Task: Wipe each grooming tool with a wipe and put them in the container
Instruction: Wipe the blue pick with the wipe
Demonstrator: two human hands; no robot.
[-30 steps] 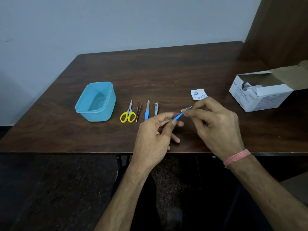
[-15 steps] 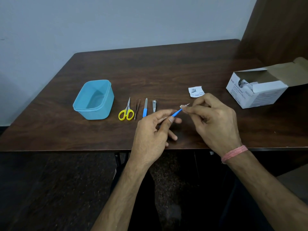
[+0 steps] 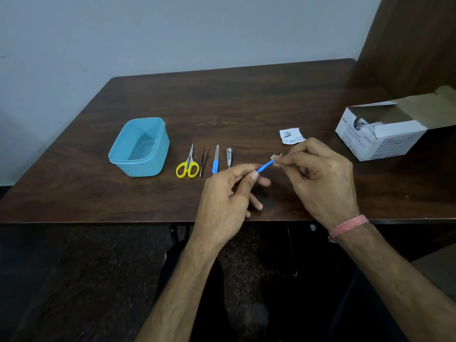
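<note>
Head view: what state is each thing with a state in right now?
Container: open, nothing inside.
Blue-handled tool: held by left hand.
Wipe: pinched on its tip by right hand.
Scissors: closed, on table.
Wipe box: flap open.
Sachet: torn, on table.

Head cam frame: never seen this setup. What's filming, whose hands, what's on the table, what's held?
No robot here: a person wears a camera on the head, looking down at their own hands. The left hand pinches a blue-handled tool; the right hand pinches a small wipe around its tip. On the table lie an empty blue container, yellow scissors, tweezers, a blue-handled file, a nail clipper, a torn wipe packet and an open swab box.
</note>
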